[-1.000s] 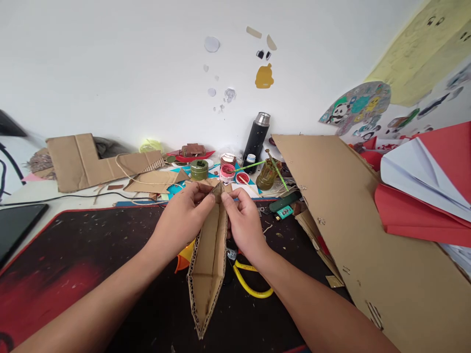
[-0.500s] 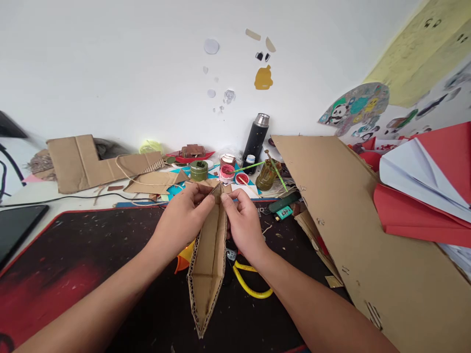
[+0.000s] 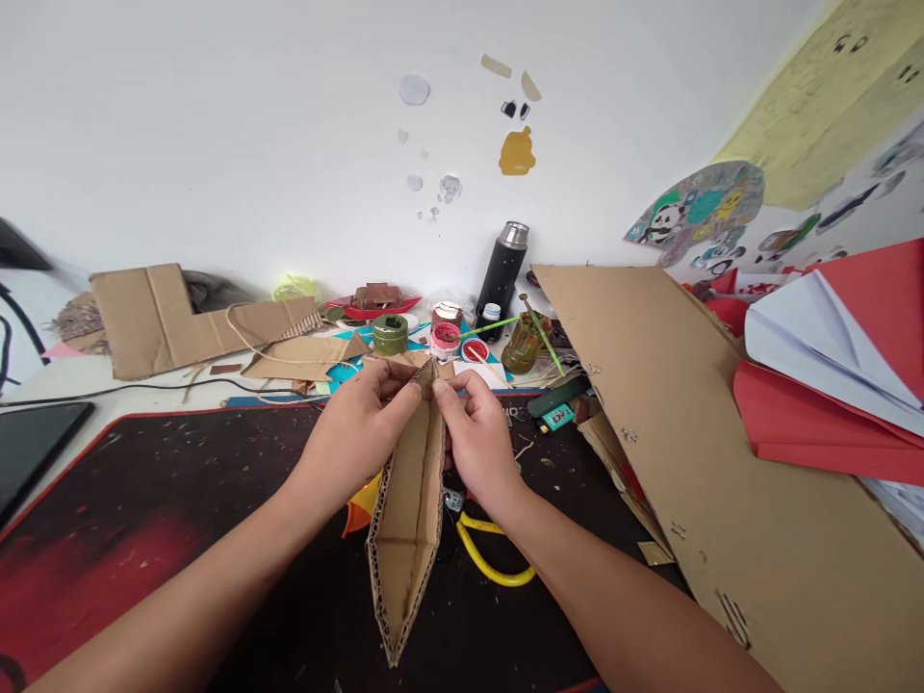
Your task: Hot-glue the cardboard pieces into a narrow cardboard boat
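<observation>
A long cardboard boat hull (image 3: 405, 525), pointed at both ends with raised sides, is held above the dark desk mat. My left hand (image 3: 368, 414) pinches its left wall near the far tip, thumb inside. On the opposite wall, my right hand (image 3: 480, 433) grips the same end between thumb and fingers. The near tip points toward me. Beneath the hull lie a yellow looped handle (image 3: 498, 568) and an orange-yellow object (image 3: 362, 505), both partly hidden.
Behind the hands stand a green paint jar (image 3: 391, 334), a pink paint jar (image 3: 446, 339), a brush pot (image 3: 521, 346) and a black flask (image 3: 501, 265). A red model boat (image 3: 375, 300) sits by the wall. A large cardboard sheet (image 3: 693, 414) leans at right, bearing red envelopes (image 3: 808, 414).
</observation>
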Available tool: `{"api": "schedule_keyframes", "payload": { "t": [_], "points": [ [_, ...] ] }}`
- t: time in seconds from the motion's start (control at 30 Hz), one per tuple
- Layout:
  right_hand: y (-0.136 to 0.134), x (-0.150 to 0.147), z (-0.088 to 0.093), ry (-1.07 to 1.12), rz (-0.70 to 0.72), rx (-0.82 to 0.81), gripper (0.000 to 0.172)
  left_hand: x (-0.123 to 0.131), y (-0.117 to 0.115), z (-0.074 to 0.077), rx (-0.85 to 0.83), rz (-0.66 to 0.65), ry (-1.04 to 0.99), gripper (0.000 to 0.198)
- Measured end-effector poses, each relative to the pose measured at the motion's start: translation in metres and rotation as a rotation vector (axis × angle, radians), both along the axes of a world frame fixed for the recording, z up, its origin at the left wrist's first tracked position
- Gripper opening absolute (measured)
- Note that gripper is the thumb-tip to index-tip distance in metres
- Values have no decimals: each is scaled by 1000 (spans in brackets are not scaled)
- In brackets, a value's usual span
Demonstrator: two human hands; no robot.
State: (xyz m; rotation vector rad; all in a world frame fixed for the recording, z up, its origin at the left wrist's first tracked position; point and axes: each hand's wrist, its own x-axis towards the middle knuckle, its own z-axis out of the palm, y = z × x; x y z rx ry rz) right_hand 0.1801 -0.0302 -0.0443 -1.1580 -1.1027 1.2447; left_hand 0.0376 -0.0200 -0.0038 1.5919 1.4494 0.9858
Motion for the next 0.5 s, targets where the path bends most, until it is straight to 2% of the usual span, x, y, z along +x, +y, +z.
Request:
{"api": "schedule_keyframes", "payload": {
  "t": [0.5],
  "points": [
    [0,0,1,-14,-9,24,32,0,-1,0,-7,2,-16,41]
  ]
}}
